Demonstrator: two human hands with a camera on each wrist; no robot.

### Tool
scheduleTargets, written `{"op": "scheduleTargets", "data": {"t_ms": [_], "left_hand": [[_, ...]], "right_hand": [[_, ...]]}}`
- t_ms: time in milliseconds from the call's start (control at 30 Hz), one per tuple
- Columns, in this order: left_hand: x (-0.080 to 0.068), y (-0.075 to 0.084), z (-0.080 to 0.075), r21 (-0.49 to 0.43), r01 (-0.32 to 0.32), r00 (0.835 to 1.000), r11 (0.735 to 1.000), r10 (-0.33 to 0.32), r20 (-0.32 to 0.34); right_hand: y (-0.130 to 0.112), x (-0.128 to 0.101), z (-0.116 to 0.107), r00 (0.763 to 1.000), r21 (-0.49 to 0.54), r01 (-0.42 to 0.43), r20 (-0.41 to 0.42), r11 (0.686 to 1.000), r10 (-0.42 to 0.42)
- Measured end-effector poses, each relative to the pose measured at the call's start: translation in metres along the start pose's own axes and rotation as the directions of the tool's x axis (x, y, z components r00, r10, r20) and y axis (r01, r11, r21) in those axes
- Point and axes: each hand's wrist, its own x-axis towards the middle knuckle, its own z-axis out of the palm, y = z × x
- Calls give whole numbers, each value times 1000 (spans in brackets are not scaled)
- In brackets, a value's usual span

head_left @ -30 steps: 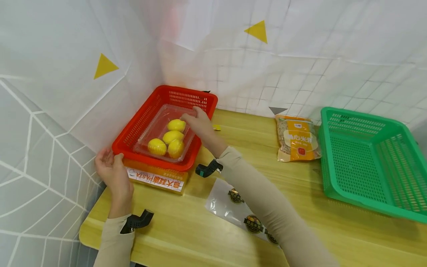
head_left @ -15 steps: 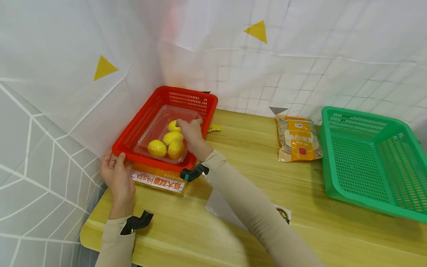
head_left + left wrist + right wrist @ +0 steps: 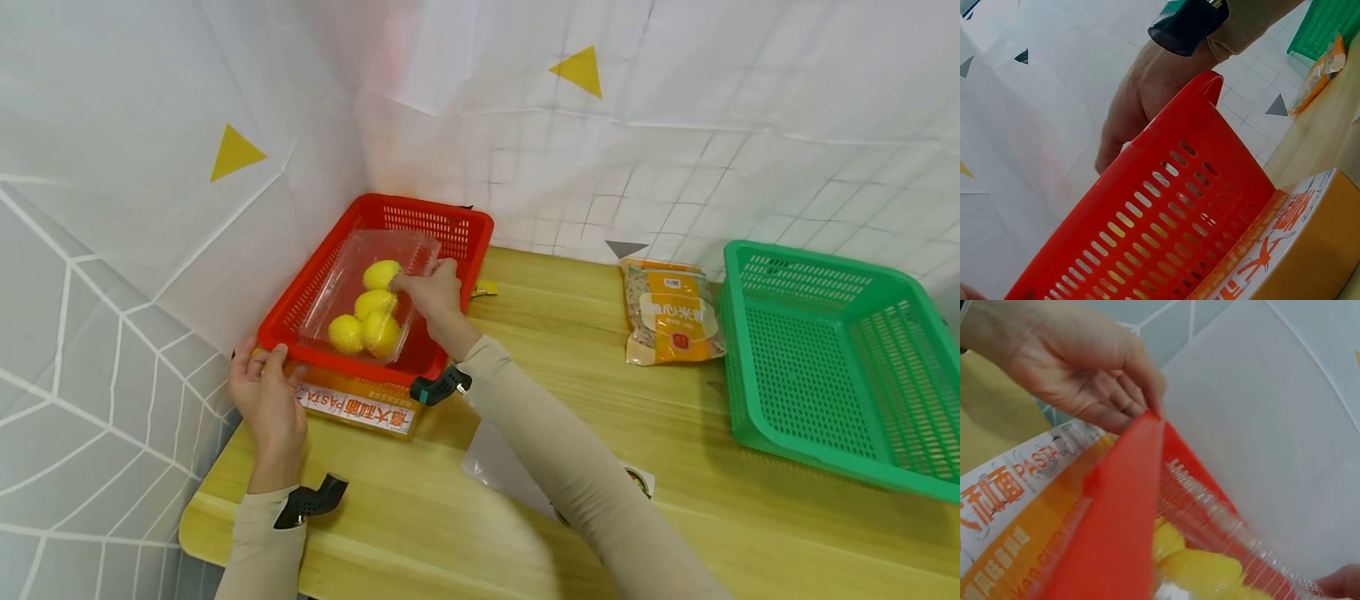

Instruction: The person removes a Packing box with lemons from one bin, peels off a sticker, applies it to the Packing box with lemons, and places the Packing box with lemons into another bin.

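A red basket stands in the table's far left corner, raised on an orange pasta box. Inside it, a clear plastic tray of several yellow lemons is tilted, its right side lifted. My right hand grips that raised edge. My left hand holds the basket's near left corner, thumb on the rim. In the right wrist view the left hand pinches the red corner above the pasta box. The left wrist view shows the basket wall and the right hand behind it.
A green basket sits at the right. An orange-labelled bag of grain lies by the back wall between the baskets. A clear packet with dark labels lies under my right forearm. White sheeted walls close in left and behind.
My right hand has taken the tray's right edge and lifted it, tilting the tray toward the left wall; the lemons have shifted left. My left hand stays at the basket's corner.
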Motion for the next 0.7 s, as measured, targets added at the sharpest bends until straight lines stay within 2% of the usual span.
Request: {"op": "scheduleTargets", "data": {"t_ms": [167, 333, 533, 700], "left_hand": [[-1, -1, 0, 19, -11, 1000, 1000, 11, 4], [-1, 0, -1, 44, -2, 1000, 999, 2, 7], [-4, 1, -1, 31, -4, 1000, 1000, 4, -1], [-5, 1, -2, 10, -18, 1000, 1000, 18, -10]], "right_hand": [[-1, -4, -1, 998, 36, 31, 52, 999, -33], [-3, -7, -4, 996, 64, 53, 63, 997, -57], [-22, -15, -17, 986, 152, 69, 139, 986, -91], [-37, -23, -33, 975, 166, 84, 190, 982, -116]]}}
